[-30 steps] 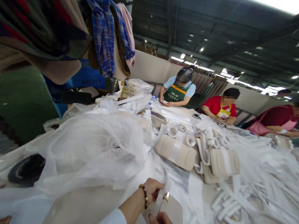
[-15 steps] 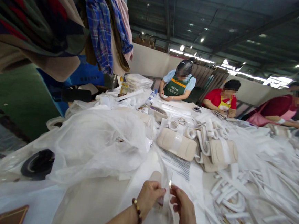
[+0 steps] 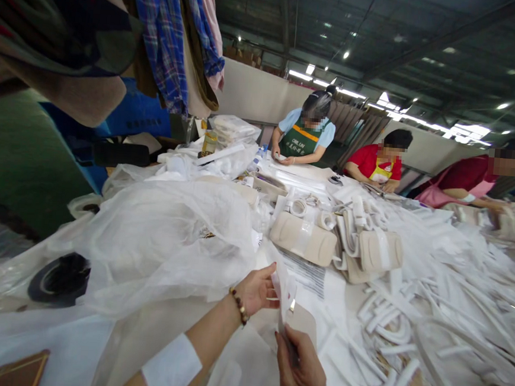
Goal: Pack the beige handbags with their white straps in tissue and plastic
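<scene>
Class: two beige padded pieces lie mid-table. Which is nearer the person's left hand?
The clear-banded beige pad, left of the second pad; it lies beyond the left hand, which pinches a white strip.

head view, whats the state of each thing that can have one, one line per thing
left hand, shut, pinching the top of the white strip
right hand, shut on the lower end of the white strip
white strip, held up between both hands, roughly upright
plastic bag, crumpled, heaped up
black tape roll, lying flat
beige padded pieces, lying flat
curved white strips, loose, in a tangle
plaid shirt, hanging overhead
</scene>
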The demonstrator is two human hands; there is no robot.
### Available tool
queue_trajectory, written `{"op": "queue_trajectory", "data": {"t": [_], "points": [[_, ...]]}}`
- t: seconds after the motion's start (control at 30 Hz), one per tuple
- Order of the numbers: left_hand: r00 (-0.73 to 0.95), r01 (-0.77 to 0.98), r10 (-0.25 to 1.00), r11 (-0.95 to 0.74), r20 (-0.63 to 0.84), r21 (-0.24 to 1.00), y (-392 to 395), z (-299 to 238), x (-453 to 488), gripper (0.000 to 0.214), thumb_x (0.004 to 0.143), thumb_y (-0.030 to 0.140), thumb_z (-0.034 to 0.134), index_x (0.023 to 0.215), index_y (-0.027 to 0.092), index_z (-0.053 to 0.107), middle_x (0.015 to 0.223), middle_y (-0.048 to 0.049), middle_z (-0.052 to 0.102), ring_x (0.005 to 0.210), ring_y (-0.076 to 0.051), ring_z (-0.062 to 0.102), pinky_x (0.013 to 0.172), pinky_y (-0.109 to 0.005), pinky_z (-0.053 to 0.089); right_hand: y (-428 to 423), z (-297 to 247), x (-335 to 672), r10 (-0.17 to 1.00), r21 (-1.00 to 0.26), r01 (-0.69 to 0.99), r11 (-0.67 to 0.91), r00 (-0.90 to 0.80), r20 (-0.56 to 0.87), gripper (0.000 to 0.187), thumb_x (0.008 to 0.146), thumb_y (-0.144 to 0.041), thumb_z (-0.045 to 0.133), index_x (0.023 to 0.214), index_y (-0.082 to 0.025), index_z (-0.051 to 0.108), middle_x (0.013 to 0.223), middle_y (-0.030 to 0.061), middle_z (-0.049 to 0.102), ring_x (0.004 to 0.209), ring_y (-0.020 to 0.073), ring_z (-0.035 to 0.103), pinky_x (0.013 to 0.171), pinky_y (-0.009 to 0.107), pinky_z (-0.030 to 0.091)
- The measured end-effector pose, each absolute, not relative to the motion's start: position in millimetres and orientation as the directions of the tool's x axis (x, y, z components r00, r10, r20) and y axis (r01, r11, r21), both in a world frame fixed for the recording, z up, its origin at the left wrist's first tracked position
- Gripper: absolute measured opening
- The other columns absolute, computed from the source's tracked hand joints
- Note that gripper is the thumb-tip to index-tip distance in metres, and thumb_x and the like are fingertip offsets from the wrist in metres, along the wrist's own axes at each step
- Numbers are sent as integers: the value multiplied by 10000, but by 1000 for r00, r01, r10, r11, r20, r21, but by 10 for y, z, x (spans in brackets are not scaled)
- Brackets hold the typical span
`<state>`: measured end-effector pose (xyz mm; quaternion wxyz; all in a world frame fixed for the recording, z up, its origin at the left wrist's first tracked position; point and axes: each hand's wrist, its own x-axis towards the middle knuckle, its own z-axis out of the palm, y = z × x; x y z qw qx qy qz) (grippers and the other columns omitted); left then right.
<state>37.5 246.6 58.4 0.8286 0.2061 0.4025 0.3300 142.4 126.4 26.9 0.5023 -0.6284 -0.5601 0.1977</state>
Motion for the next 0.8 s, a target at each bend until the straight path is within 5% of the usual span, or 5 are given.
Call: {"op": "queue_trajectory", "data": {"t": [0.13, 0.37, 0.53, 0.67, 0.8], "points": [[398, -435, 804, 590, -443, 680, 2541, 926, 602, 190, 769, 308, 517, 758, 119, 501, 523, -8, 541, 412, -99, 471, 439, -209, 365, 1181, 217, 1310, 857, -860, 500, 98, 397, 328, 176, 772, -360, 554, 847, -204, 584, 739, 44, 616, 690, 167, 569, 671, 283, 457], [501, -369, 849, 35, 167, 929, 2205, 1621, 502, 272, 773, 408, 507, 784, 137, 514, 592, 9, 535, 456, -77, 475, 473, -192, 386, 1402, 761, 1643, 931, -993, 80, 83, 350, 106, 471, 642, -376, 655, 1069, -217, 536, 1095, 78, 598, 1013, 231, 544, 855, 362, 438], [632, -166, 724, -221, 276, 961, 1980, 1784, 467, 165, 808, 292, 465, 715, 161, 503, 608, 16, 501, 530, -85, 468, 527, -190, 392, 1734, 1801, 1727, 995, -971, -234, -42, 73, -61, 505, 711, -626, 439, 793, -176, 654, 812, 104, 674, 793, 246, 620, 629, 366, 500], [692, -149, 673, -221, 261, 964, 1876, 1800, 350, 99, 793, 233, 501, 741, 155, 533, 654, 12, 516, 617, -104, 493, 615, -203, 406, 1805, 2247, 1643, 996, -966, -249, -65, 38, -77, 323, 625, -427, 670, 819, -169, 658, 685, 32, 662, 606, 164, 610, 545, 289, 483], [737, -267, 651, 33, 182, 963, 1892, 1874, 125, 329, 727, 457, 616, 822, 143, 599, 802, -29, 575, 810, -166, 540, 744, -255, 422, 1584, 2351, 1605, 991, -983, -182, -15, -134, 10, 244, 625, -347, 704, 767, -150, 678, 598, 19, 643, 508, 142, 570, 509, 274, 446]]}}
